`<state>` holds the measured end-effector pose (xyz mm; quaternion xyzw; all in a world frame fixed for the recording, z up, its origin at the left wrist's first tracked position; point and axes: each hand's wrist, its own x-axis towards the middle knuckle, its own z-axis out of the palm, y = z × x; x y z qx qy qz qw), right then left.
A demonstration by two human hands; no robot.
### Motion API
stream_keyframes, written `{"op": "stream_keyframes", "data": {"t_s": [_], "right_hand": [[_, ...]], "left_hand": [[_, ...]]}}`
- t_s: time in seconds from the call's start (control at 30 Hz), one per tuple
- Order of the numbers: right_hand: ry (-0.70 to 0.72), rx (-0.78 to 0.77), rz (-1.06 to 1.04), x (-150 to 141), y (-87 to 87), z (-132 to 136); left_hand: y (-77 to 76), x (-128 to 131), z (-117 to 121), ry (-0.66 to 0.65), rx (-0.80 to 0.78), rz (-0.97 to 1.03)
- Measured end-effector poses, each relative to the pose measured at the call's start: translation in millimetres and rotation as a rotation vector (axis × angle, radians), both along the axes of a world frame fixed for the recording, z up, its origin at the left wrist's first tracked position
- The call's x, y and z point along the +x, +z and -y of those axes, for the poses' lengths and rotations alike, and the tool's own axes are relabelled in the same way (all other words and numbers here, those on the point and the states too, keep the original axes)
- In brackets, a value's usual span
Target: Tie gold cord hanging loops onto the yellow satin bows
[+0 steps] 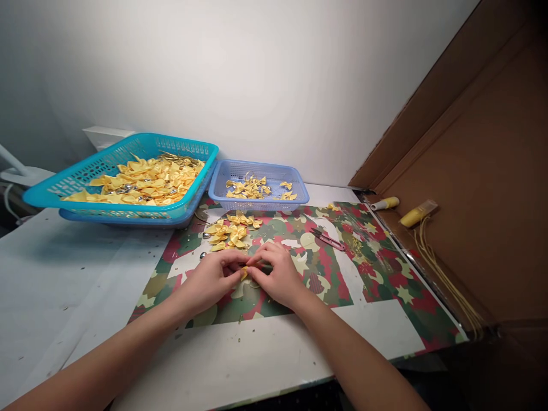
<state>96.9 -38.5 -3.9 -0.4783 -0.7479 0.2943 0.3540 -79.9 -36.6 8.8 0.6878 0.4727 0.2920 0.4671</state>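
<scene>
My left hand (218,279) and my right hand (276,274) meet low over the patterned mat, fingertips pinched together. Between them is a small yellow ribbon bow (244,273), mostly hidden by the fingers. Both hands are closed on it. Just beyond the fingertips lies a loose pile of yellow ribbon bows (231,233), with small silver pieces at its left side. To the right, a pair of thread snips (327,240) with reddish handles rests on the mat.
A turquoise basket (192,208) heaped with yellow bows stands at the left. Beside it sits a smaller blue basket (261,204) holding fewer bows. Yellow-wound spools (418,213) and long cords (445,291) lie along the cardboard wall (483,171) at the right.
</scene>
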Motion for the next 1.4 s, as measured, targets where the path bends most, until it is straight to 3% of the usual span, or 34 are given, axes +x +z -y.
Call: {"op": "stream_keyframes", "data": {"t_s": [0.1, 0.2, 0.43, 0.63, 0.8, 0.97, 1.07, 1.13, 1.23, 1.27, 1.4], "right_hand": [[0.015, 0.015, -0.057, -2, 3.0, 1], [-0.016, 0.109, -0.267, 1, 14.0, 3], [-0.269, 0.238, -0.891, 47, 60.1, 0], [-0.292, 0.43, -1.095, 99, 105.2, 15], [-0.268, 0.563, -1.1, 119, 123.6, 29], [-0.226, 0.527, -1.01, 112, 121.8, 27], [-0.212, 0.449, -0.943, 99, 114.1, 21], [-0.199, 0.345, -0.889, 90, 105.8, 17], [-0.19, 0.17, -0.816, 78, 89.7, 10], [-0.193, 0.122, -0.801, 74, 83.7, 7], [-0.162, -0.021, -0.802, 55, 60.4, -1]], "left_hand": [[-0.5, 1, 0, 0.004, 0.012, 0.029], [-2.6, 1, 1, 0.045, 0.014, 0.017], [-4.0, 1, 1, 0.101, -0.016, -0.043], [-5.5, 1, 2, 0.106, 0.018, -0.039], [-3.2, 3, 2, 0.088, 0.074, -0.03], [-4.1, 6, 6, 0.04, 0.156, -0.079], [-1.2, 8, 10, -0.016, 0.293, -0.169], [5.5, 2, 9, 0.022, 0.434, -0.248], [21.0, -22, -2, 0.182, 0.559, -0.409], [26.0, -33, -8, 0.206, 0.544, -0.485], [35.3, -70, -29, 0.036, 0.332, -0.63]]}}
